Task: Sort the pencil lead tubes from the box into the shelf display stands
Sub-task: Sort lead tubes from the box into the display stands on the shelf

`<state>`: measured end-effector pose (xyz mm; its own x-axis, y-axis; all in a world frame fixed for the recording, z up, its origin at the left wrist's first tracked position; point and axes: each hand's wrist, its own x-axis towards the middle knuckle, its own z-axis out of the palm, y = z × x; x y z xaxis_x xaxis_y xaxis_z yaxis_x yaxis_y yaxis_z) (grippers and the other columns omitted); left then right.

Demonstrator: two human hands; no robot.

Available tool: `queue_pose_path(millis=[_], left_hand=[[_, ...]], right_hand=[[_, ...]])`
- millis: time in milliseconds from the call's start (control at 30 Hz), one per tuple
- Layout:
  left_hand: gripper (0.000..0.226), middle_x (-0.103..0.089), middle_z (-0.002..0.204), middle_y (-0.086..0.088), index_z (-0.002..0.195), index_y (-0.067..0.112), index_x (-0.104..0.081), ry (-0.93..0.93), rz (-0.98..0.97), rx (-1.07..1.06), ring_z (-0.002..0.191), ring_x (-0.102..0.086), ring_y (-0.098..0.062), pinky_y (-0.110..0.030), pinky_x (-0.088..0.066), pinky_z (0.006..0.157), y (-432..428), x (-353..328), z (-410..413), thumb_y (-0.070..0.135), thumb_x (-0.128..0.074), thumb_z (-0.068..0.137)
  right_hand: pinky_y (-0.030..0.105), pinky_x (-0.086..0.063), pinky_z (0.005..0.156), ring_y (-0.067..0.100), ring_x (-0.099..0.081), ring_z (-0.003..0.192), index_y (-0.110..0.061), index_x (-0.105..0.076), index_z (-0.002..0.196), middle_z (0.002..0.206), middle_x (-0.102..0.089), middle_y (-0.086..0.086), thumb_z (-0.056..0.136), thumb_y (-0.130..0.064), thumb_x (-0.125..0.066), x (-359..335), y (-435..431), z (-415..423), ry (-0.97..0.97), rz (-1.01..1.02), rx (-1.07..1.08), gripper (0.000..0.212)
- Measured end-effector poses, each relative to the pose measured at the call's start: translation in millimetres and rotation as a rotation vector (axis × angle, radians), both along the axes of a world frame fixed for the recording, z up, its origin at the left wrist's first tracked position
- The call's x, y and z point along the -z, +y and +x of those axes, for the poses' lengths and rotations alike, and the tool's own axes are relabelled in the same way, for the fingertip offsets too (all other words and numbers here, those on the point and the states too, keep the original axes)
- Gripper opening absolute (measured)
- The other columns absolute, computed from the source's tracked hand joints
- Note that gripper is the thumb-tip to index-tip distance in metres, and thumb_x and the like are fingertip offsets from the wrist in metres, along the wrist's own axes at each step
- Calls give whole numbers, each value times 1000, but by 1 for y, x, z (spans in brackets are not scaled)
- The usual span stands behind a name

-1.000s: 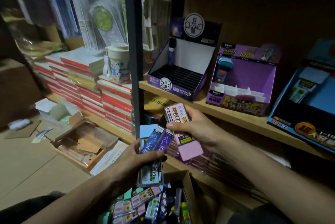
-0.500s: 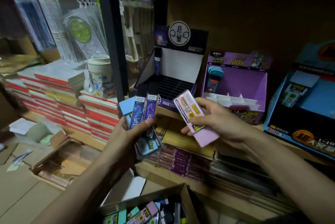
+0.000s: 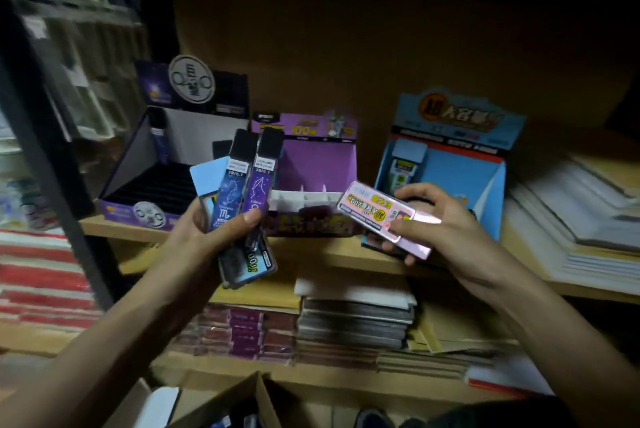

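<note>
Change over the last second: both grips have come up from over the box (image 3: 256, 396) to shelf height. The box now sits at the bottom edge of view.

Left grip (image 3: 207, 237): clenched round a fan of tubes. It holds two constellation tubes (image 3: 232, 185), a light-blue tube (image 3: 207, 175) behind them, and one more tube (image 3: 249, 265) hanging below.

Right grip (image 3: 443, 220): pinching the pink tube (image 3: 377, 213). The tube has turned from nearly upright to near-level and travelled right. It now hovers in front of the gap between the purple stand (image 3: 318, 164) and the blue stand (image 3: 460, 164), touching neither.

Nothing placed yet.

Judgement: pink goes in first, likely to the blue stand, whose lone tube looks of similar build. The label match is uncertain in the blur. The constellation pair probably belongs in the black stand (image 3: 131, 213).
</note>
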<state>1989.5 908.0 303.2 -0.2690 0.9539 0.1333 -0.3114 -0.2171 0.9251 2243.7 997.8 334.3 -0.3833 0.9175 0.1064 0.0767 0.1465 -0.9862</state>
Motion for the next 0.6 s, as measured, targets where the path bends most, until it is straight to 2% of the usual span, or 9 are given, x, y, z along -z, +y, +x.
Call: queue_pose_path(millis=[100, 200, 267, 333, 433, 500, 600], left_hand=[[33, -75, 90, -4, 99, 20, -64, 4, 17, -2, 72, -72, -15, -31, -57, 54, 8, 4, 8, 14, -69, 67], [42, -74, 96, -8, 110, 11, -60, -7, -2, 9, 76, -72, -17, -29, -58, 58, 9, 16, 11, 11, -66, 69], [45, -73, 95, -9, 115, 6, -57, -14, -17, 4, 76, -71, -16, -29, -58, 60, 11, 21, 13, 9, -65, 71], [44, -74, 91, -6, 113, 7, -57, -25, -17, -10, 72, -71, -14, -28, -58, 59, 13, 23, 14, 9, -64, 70], [32, -74, 94, -7, 99, 19, -67, -33, -16, -10, 74, -72, -16, -28, -57, 57, 13, 27, 14, 10, -66, 69], [24, -74, 94, -8, 85, 28, -71, -23, -30, -9, 75, -72, -18, -28, -57, 55, 10, 30, 11, 13, -68, 67], [23, -74, 96, -9, 84, 29, -71, -20, -47, -5, 78, -73, -21, -28, -57, 54, 9, 34, 8, 14, -69, 67]], right_hand=[[21, -46, 38, 14, -66, 52, -17, -48, 99, 93, -67, 14, 82, 12, -57, -7, 10, 29, 50, -2, 117, 35], [16, -46, 40, 7, -65, 52, -16, -55, 95, 73, -72, -2, 80, 5, -65, -14, 24, 55, -9, 126, 285, 27], [14, -45, 43, 1, -63, 56, -15, -62, 93, 67, -71, -9, 80, -5, -69, -15, 34, 66, -85, 242, 391, 18], [19, -49, 50, 0, -63, 64, -17, -65, 92, 72, -69, -11, 81, -10, -70, -18, 44, 70, -184, 385, 470, 14], [32, -50, 66, 14, -62, 78, -17, -68, 101, 85, -67, -4, 82, -14, -70, -21, 62, 65, -460, 575, 527, 20], [30, -42, 69, 16, -58, 82, -15, -68, 105, 89, -63, -2, 82, -15, -71, -21, 74, 59, -568, 615, 531, 24], [27, -36, 73, 15, -53, 87, -14, -67, 105, 92, -61, -2, 83, -14, -69, -20, 89, 52, -668, 646, 472, 22]])
